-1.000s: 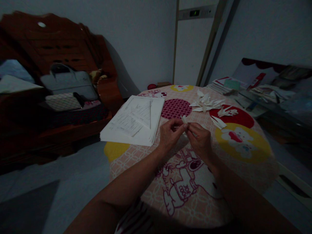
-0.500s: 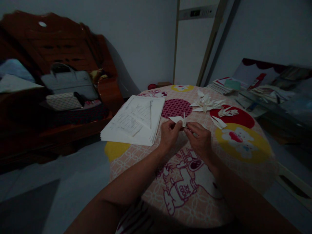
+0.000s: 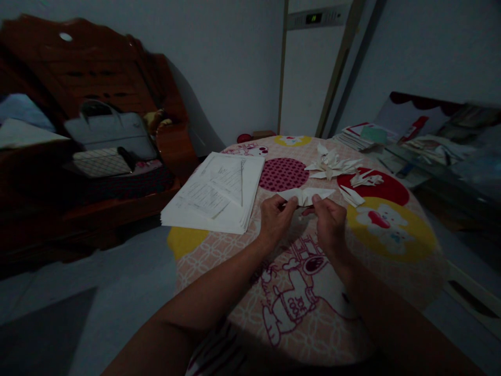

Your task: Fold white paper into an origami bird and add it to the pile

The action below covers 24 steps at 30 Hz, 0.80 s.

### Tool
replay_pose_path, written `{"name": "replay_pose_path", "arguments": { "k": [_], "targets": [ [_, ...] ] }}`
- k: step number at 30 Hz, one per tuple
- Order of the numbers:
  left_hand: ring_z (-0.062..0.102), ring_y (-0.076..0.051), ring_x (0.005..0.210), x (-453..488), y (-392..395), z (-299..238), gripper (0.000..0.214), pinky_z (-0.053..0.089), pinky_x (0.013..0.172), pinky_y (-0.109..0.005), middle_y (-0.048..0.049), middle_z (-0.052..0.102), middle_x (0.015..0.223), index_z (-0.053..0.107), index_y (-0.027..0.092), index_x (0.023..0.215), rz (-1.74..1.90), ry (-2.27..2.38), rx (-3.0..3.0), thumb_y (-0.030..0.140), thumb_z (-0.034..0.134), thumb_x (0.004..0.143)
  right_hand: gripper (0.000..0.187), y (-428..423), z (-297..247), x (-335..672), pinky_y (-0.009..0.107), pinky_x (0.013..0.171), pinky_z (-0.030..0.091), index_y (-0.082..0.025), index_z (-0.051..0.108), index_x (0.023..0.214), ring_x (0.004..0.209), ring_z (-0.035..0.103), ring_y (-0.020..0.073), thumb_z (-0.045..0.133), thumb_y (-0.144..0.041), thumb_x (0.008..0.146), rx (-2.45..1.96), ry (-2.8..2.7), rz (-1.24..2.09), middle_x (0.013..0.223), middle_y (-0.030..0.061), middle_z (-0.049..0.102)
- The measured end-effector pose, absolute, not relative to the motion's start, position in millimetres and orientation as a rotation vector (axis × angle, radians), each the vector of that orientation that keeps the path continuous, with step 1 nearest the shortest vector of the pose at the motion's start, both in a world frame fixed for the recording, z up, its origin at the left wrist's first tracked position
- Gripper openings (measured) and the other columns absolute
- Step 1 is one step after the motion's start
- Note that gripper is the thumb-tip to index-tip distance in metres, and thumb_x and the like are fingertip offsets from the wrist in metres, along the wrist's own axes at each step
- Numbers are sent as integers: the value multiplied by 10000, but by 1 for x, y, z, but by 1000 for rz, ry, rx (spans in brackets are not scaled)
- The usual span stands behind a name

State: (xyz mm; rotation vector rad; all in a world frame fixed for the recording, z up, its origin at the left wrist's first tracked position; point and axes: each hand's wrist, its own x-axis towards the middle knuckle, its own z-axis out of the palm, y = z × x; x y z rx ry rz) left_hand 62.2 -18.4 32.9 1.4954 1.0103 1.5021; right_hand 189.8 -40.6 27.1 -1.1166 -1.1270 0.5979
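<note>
A small folded white paper piece (image 3: 306, 195) is stretched out wide between my two hands above the round table (image 3: 235, 250) with its cartoon-print cloth. My left hand (image 3: 276, 218) pinches its left end with closed fingers. My right hand (image 3: 329, 221) pinches its right end the same way. Both hands hover just over the middle of the table, a little in front of the dark red dotted circle on the cloth.
A thick stack of printed paper sheets (image 3: 219, 192) lies at the table's left. Several folded paper shapes (image 3: 332, 165) and scraps (image 3: 364, 180) lie at the far right. A dark wooden bench with a grey bag (image 3: 109, 137) stands left; cluttered shelves (image 3: 430, 149) are right.
My hands have drawn apart, and the paper piece, earlier bunched small between my fingertips, is now spread out wide between them.
</note>
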Motion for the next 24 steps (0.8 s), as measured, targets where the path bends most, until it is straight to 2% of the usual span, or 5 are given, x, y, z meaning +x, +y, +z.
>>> {"name": "replay_pose_path", "arguments": {
  "k": [5, 8, 13, 19, 24],
  "targets": [
    [585, -140, 580, 64, -17, 32, 247, 460, 554, -250, -7, 659, 597, 708, 148, 639, 1505, 1043, 1361, 341, 688, 791, 225, -34, 23, 186, 317, 613, 514, -192, 648, 695, 640, 619, 166, 647, -355, 850, -962, -955, 890, 666, 21, 671],
    [535, -119, 537, 65, -16, 31, 279, 409, 520, -235, 12, 598, 536, 651, 147, 571, 1520, 1077, 1298, 341, 713, 762, 135, -32, 23, 185, 344, 649, 545, -195, 647, 697, 694, 649, 187, 686, -283, 792, -877, -869, 1002, 698, 29, 685],
    [438, -81, 501, 65, -14, 29, 416, 373, 517, -226, 43, 498, 495, 576, 146, 534, 1503, 1036, 1205, 455, 724, 769, 160, -31, 21, 186, 397, 729, 574, -199, 626, 679, 778, 675, 215, 718, -285, 778, -813, -839, 1096, 751, 42, 707],
    [465, -87, 554, 63, -13, 27, 486, 427, 601, -242, 33, 501, 544, 574, 148, 558, 1474, 903, 1135, 557, 692, 791, 163, -28, 18, 187, 435, 821, 576, -212, 681, 832, 901, 693, 238, 677, -375, 838, -747, -889, 1145, 891, 55, 746],
    [462, -93, 559, 62, -13, 27, 550, 421, 579, -238, 24, 491, 549, 562, 158, 556, 1466, 914, 1126, 645, 634, 802, 222, -24, 15, 190, 453, 860, 568, -218, 683, 868, 944, 694, 252, 632, -433, 864, -735, -953, 1178, 944, 66, 753]
  ]
}}
